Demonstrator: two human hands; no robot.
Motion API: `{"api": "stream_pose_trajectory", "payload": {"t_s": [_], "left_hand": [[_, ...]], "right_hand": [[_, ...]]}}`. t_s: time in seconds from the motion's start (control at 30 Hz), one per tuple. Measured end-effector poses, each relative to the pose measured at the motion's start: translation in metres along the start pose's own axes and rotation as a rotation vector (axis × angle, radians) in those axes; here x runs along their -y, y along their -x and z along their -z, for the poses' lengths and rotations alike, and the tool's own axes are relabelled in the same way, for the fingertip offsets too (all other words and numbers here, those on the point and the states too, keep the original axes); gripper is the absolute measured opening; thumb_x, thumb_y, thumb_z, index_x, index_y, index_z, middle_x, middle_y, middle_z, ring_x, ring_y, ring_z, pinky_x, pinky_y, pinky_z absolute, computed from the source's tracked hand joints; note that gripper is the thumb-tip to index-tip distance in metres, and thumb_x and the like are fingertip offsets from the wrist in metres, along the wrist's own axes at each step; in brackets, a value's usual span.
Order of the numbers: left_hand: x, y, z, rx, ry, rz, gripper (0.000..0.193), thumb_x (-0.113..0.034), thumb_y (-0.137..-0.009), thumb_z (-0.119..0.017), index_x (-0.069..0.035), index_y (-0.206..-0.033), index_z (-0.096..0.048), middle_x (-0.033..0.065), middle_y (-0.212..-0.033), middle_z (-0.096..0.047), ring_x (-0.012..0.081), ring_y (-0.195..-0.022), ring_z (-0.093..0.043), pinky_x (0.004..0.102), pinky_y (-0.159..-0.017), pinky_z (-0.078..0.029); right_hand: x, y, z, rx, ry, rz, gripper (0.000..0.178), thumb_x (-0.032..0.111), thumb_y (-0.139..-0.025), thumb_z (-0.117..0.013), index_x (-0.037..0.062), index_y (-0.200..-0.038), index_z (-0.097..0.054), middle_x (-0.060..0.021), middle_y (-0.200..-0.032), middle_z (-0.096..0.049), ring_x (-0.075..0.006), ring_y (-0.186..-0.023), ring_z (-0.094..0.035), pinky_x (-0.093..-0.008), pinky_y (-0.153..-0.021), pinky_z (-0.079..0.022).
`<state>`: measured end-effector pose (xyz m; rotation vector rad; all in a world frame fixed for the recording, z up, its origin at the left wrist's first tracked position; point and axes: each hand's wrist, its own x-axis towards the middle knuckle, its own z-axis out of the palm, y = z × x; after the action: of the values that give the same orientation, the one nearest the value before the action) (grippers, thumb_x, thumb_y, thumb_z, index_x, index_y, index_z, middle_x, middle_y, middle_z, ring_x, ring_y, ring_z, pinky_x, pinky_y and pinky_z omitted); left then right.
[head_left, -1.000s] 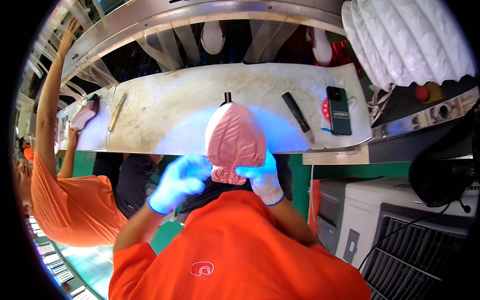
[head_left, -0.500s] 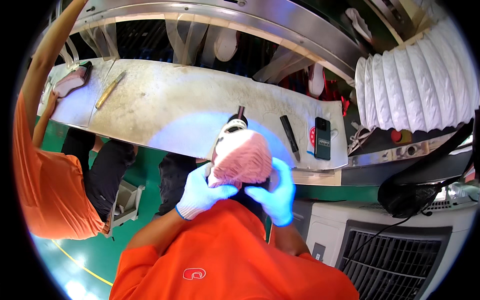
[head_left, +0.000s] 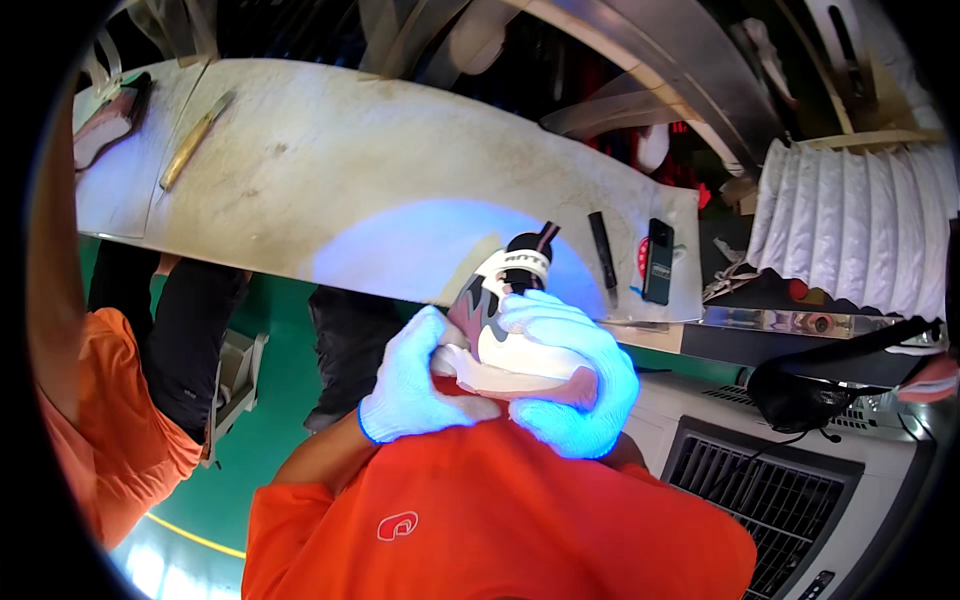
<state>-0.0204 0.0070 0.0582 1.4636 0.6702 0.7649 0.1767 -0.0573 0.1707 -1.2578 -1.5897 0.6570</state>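
Note:
Between my hands, in front of my chest, is a sneaker with a white, grey and mauve upper, a black collar and a pale sole edged in pink. It is tilted, its side facing up at me and its collar pointing toward the bench. My left hand grips the sole at its left end, thumb along the lower edge. Wrapped over the upper and the right end is my right hand, its thumb under the sole. White knit gloves cover both hands; bluish light falls on them.
A pale bench runs ahead, carrying a yellow-handled tool, a black pen-like stick and a phone. Another shoe lies far left by a co-worker in orange. A white ribbed duct hangs right, above a grey vented machine.
The sneaker has turned from showing its pink ridged outsole to showing its side and upper. My right hand has moved up over the upper. The whole view has shifted.

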Motion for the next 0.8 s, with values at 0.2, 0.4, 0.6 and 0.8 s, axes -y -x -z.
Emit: {"api": "stream_pose_trajectory", "payload": {"t_s": [0.2,0.4,0.6,0.8], "left_hand": [[-0.031,0.010,0.027,-0.084,0.017,-0.162,0.056,-0.023,-0.067,-0.107,-0.008,-0.090,-0.058,0.0075,-0.089,-0.061,0.0212,-0.075,-0.062,0.0326,-0.066,-0.049],[-0.070,0.014,0.041,-0.171,-0.119,-0.301,0.043,-0.025,-0.074,-0.101,-0.010,-0.088,-0.062,0.0062,-0.081,-0.062,0.0239,-0.070,-0.062,0.0350,-0.065,-0.048],[-0.082,0.012,0.050,0.081,-0.139,-0.458,0.037,-0.020,-0.071,-0.097,-0.012,-0.099,-0.074,0.0048,-0.089,-0.066,0.0278,-0.073,-0.065,0.0421,-0.063,-0.049],[-0.075,-0.008,0.034,0.320,-0.285,-0.674,0.038,-0.023,-0.069,-0.097,-0.016,-0.099,-0.074,0.0029,-0.089,-0.065,0.0267,-0.074,-0.065,0.0416,-0.061,-0.048]], "right_hand": [[0.018,-0.019,-0.042,-0.057,0.117,0.029,0.055,0.030,-0.086,-0.092,-0.0063,-0.124,-0.075,-0.0261,-0.120,-0.080,-0.0444,-0.111,-0.080,-0.0552,-0.106,-0.060],[0.010,-0.023,-0.080,-0.217,0.188,0.095,0.077,0.068,-0.092,-0.079,-0.0061,-0.113,-0.076,-0.0227,-0.105,-0.081,-0.0420,-0.098,-0.082,-0.0539,-0.097,-0.063],[0.000,-0.003,-0.062,-0.157,0.097,0.112,0.086,0.070,-0.088,-0.084,-0.0101,-0.117,-0.075,-0.0303,-0.110,-0.079,-0.0465,-0.105,-0.079,-0.0607,-0.102,-0.059],[-0.018,0.020,-0.022,-0.045,-0.130,0.183,0.086,0.056,-0.079,-0.098,-0.0107,-0.125,-0.071,-0.0329,-0.113,-0.078,-0.0484,-0.112,-0.077,-0.0662,-0.104,-0.056]]}}
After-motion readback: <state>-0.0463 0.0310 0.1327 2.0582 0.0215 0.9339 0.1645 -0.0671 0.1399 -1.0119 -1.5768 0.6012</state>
